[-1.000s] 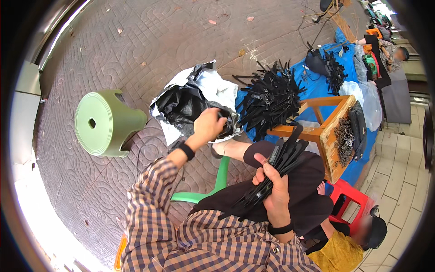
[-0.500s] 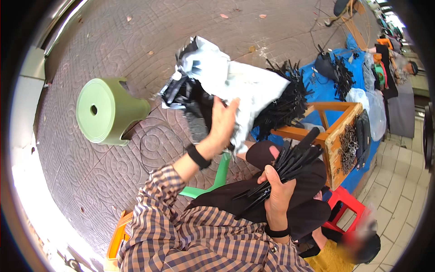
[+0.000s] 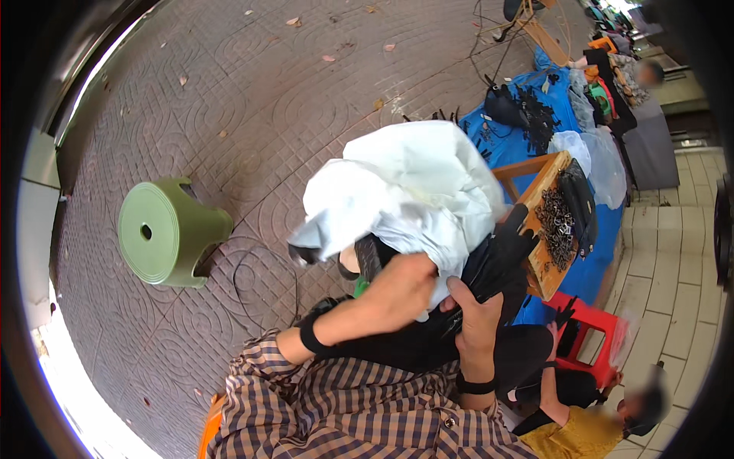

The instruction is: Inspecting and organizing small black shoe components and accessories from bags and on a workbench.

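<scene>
A large white plastic bag (image 3: 428,168) with a dark inner side billows over my lap. Its edge is gripped in my left hand (image 3: 405,294), fingers curled closed. Close on its right, my right hand (image 3: 478,329) is closed around a bundle of long black straps (image 3: 505,245), the thumb pressed near the bag's edge. Part of the bundle is hidden beneath the bag and behind the fingers. More black straps (image 3: 527,115) lie in a heap on the blue sheet farther off.
A wooden stool (image 3: 544,283) at the right carries a pile of small metal fittings (image 3: 556,229). The blue sheet (image 3: 604,252) lies under it. A green plastic stool (image 3: 172,233) stands at the left. A red stool (image 3: 585,333) and a seated person in yellow (image 3: 569,436) are at the lower right.
My left hand has pulled the white bag down and right toward my right hand, and the bag has opened out over the straps. The view has shifted slightly.
</scene>
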A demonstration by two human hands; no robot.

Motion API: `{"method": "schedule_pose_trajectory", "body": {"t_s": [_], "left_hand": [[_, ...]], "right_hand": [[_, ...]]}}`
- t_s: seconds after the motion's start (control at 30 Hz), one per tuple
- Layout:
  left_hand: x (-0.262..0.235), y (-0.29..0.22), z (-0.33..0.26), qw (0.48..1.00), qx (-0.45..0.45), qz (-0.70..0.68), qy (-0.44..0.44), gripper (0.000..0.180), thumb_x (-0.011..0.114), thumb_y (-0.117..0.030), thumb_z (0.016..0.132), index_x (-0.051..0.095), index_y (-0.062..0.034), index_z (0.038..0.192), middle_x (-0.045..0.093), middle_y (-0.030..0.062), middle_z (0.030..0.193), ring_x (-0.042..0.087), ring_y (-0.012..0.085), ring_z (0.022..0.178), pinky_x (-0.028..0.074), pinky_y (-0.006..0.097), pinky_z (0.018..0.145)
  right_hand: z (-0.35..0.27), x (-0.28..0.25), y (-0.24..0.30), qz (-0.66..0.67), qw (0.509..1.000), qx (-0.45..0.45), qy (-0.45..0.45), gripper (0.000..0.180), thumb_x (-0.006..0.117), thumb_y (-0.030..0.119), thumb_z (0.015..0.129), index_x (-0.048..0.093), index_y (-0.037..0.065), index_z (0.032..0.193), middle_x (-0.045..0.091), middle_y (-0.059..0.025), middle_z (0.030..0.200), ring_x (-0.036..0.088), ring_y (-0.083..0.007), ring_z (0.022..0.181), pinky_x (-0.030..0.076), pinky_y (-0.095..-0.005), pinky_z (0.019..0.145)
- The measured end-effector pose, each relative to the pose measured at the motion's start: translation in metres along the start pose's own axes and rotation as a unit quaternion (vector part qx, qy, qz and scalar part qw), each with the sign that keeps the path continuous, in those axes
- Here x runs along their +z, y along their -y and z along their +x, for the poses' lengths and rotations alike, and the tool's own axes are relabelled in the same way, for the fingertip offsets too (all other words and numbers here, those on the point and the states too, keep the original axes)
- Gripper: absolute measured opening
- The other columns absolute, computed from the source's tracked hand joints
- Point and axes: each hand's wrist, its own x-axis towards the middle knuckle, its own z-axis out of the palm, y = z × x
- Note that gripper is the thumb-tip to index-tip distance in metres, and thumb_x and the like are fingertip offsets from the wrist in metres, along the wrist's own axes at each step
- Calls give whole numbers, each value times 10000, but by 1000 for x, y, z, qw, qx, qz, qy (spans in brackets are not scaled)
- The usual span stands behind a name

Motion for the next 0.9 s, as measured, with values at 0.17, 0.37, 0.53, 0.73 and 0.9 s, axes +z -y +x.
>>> {"method": "schedule_pose_trajectory", "body": {"t_s": [0.17, 0.37, 0.53, 0.73, 0.9], "left_hand": [[-30, 80, 20, 990, 2, 126, -69, 244, 572, -105, 849, 604, 9, 1062, 620, 45, 980, 559, 155, 868, 483, 303, 784], [-14, 163, 58, 876, -147, 458, 35, 235, 574, -107, 850, 607, 2, 1056, 624, 55, 973, 567, 163, 869, 484, 304, 782], [-18, 166, 73, 870, -144, 469, 47, 228, 576, -108, 851, 609, -4, 1051, 627, 63, 967, 573, 169, 871, 484, 306, 781], [-59, 108, 47, 928, -92, 360, -34, 219, 579, -110, 852, 612, -11, 1045, 630, 73, 961, 581, 176, 872, 485, 307, 779], [-83, 60, 33, 962, -89, 253, -58, 212, 581, -112, 853, 615, -17, 1040, 633, 81, 955, 587, 182, 874, 486, 308, 777]], "right_hand": [[-19, 9, 14, 0, 992, 76, 98, 114, 713, 31, 792, 616, -24, 816, 580, -27, 613, 544, -106, 523, 437, -249, 508], [-16, -2, 10, 121, 970, 108, 183, 127, 710, 79, 827, 606, 7, 846, 585, -22, 634, 539, -97, 536, 426, -237, 527], [-19, -12, 17, 136, 975, 97, 149, 144, 712, 72, 826, 584, 16, 860, 562, -24, 612, 532, -100, 531, 430, -248, 527], [-27, -35, 33, 254, 952, 72, 155, 127, 682, 65, 829, 572, 20, 876, 517, -16, 609, 501, -110, 526, 434, -267, 525], [-14, -44, 23, 367, 923, 61, 101, 155, 674, 155, 843, 577, 36, 822, 502, -2, 595, 496, -105, 519, 423, -262, 503]]}}
